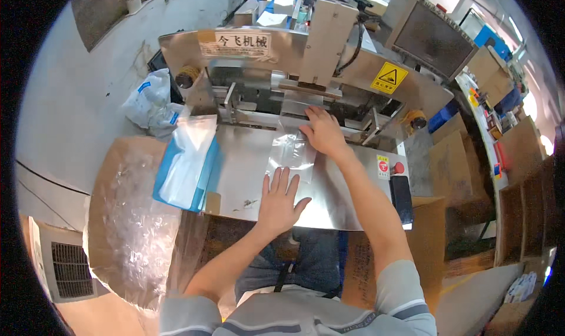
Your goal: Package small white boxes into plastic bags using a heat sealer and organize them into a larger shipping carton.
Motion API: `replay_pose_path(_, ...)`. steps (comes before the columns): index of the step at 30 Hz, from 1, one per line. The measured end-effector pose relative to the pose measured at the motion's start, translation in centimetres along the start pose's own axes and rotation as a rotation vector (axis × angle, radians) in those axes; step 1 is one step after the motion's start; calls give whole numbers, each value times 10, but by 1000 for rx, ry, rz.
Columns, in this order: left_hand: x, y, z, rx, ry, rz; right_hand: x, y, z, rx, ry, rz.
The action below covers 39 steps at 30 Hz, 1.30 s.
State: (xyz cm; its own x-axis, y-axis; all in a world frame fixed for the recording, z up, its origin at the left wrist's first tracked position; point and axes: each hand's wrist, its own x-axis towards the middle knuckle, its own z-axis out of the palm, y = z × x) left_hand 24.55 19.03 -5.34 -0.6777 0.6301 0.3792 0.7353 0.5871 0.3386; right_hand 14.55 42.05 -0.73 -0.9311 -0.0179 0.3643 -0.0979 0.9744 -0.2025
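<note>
A clear plastic bag [290, 152] lies flat on the steel worktop of a bench machine, its far end reaching under the machine's head [329, 42]. My left hand [280, 203] rests palm down with spread fingers, their tips at the bag's near end. Farther up, my right hand [325, 134] lies over the bag's right edge with fingers stretched toward the machine's bar and the thumb apart. Neither hand is closed around anything. At the worktop's left, a blue box [210, 186] carries a stack of whitish clear bags [189, 153].
A large carton [106, 183] filled with clear plastic stands on the left. A red push button [398, 168] and a black flat object [402, 199] sit at the worktop's right edge. Behind the steel panel [176, 43] is a monitor [434, 40]; cardboard boxes [450, 165] stand right.
</note>
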Motion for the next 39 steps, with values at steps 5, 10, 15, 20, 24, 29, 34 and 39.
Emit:
replay_pose_path(5,-1,5,1,-35,58,-4,-1,17,12,27,11,7)
replay_pose_path(10,-6,3,-1,-62,103,-9,3,14,6,76,26,-53)
replay_pose_path(15,-7,2,1,-81,69,-29,4,6,-7,61,54,-43)
replay_pose_path(20,-9,3,4,-55,130,-11,12,8,-11,35,58,-8)
replay_pose_path(24,-8,2,4,-93,167,-52,17,8,-14,14,38,10)
replay_pose_path(29,-6,3,-6,-174,299,-162,24,12,-17,-11,-16,82)
replay_pose_path(34,-9,-1,-3,-195,344,-186,31,6,-26,17,-164,159)
replay_pose_path(39,-7,0,-3,-213,347,-190,5,8,-35,218,-24,139)
